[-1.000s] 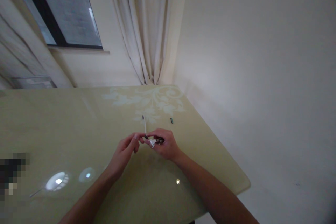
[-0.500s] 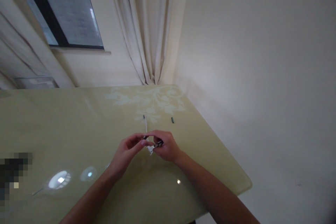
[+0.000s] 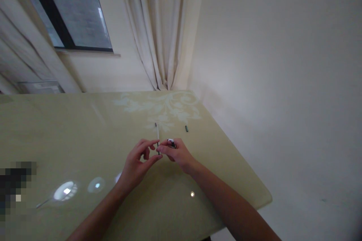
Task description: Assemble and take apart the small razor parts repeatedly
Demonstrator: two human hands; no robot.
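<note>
Both hands meet above the middle of a glossy yellow-green table [image 3: 70, 128]. My right hand [image 3: 177, 154] is closed on a small dark and white object [image 3: 171, 142] that peeks out above its fingers. My left hand [image 3: 138, 162] is beside it with fingers curled, thumb and forefinger pinching near the end of a thin white stick [image 3: 157, 132]. That stick runs from the fingers away over the table and has a dark tip. I cannot make out whether the stick is gripped or lies on the table.
A small dark piece [image 3: 186, 128] lies on the table to the right of the stick. The table's right edge [image 3: 240, 165] runs close to a plain wall. A curtain [image 3: 158, 26] and a window [image 3: 73, 11] are behind. Lamp reflections show at the near left.
My hands have shifted slightly away from me. The small object in my right hand has turned upward, and my left fingers have moved to the stick's near end.
</note>
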